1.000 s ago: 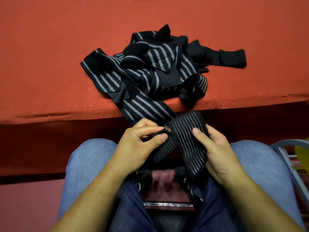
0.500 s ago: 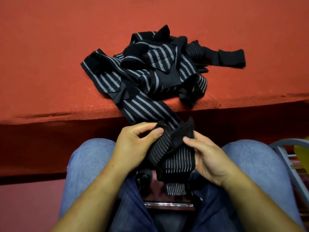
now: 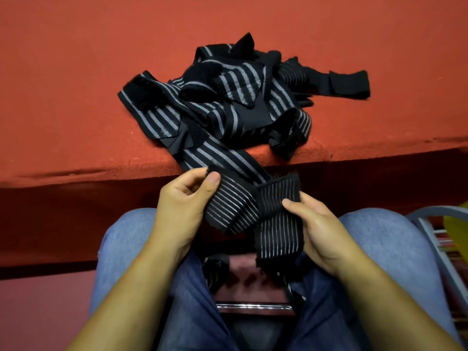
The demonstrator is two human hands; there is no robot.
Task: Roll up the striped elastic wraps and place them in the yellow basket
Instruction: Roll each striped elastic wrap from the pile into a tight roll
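Now both hands, left hand and right hand, grip a wrap (off the ledge).

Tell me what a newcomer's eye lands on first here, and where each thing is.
The tangled pile of striped wraps, black with grey lines, stands out against the red surface, close to its front edge. Below it, over the person's lap, the left hand and the right hand pinch one folded wrap between them.
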